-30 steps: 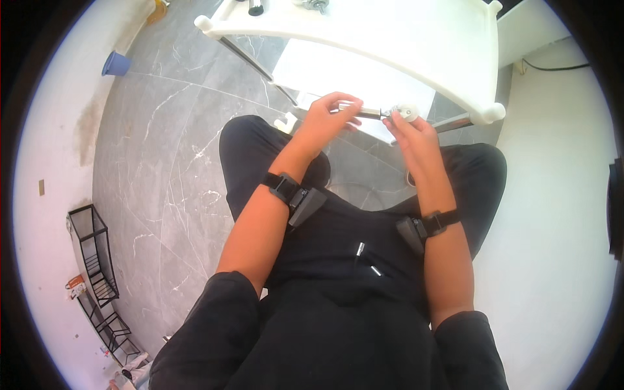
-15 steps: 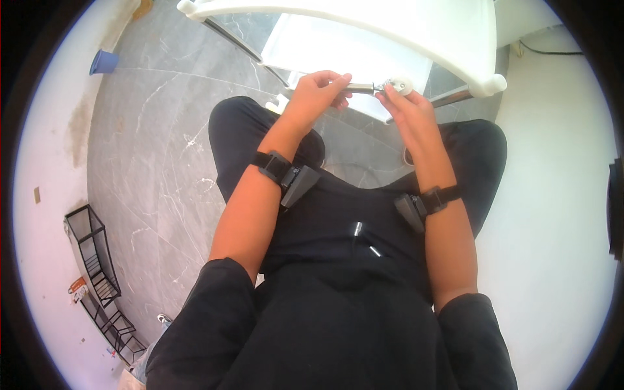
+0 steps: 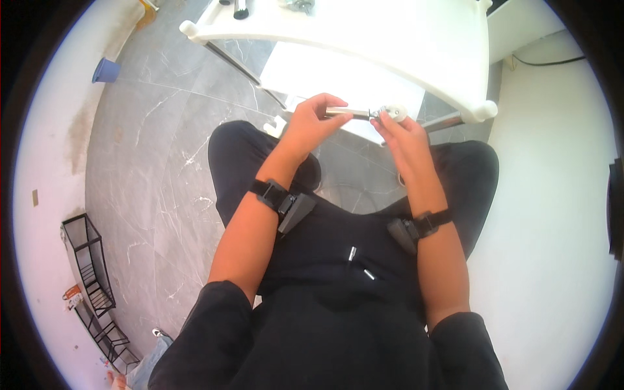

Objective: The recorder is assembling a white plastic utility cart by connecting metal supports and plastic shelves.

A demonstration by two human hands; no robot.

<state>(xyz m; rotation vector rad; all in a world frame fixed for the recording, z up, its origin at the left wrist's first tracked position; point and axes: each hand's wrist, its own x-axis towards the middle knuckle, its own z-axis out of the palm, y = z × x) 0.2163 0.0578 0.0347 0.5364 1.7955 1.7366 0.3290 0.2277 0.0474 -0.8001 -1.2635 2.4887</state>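
A short shiny metal tube (image 3: 354,114) lies level between my hands, in front of the white shelf cart. My left hand (image 3: 317,123) is closed on its left end, thumb along the near side. At the tube's right end is a caster with a pale wheel (image 3: 397,113). My right hand (image 3: 404,135) pinches the caster's metal mount with thumb and fingertips. The caster is up against the tube end; how far its stem sits inside I cannot tell.
The white shelf cart (image 3: 364,32) with metal posts stands right ahead, small metal parts (image 3: 298,6) on its top. A blue bucket (image 3: 105,70) stands by the left wall, black metal racks (image 3: 91,260) nearer. Another person's leg (image 3: 151,361) shows at lower left.
The view has tilted up, so more of the cart's top shows. Both hands still hold the tube and caster, with little change between them.
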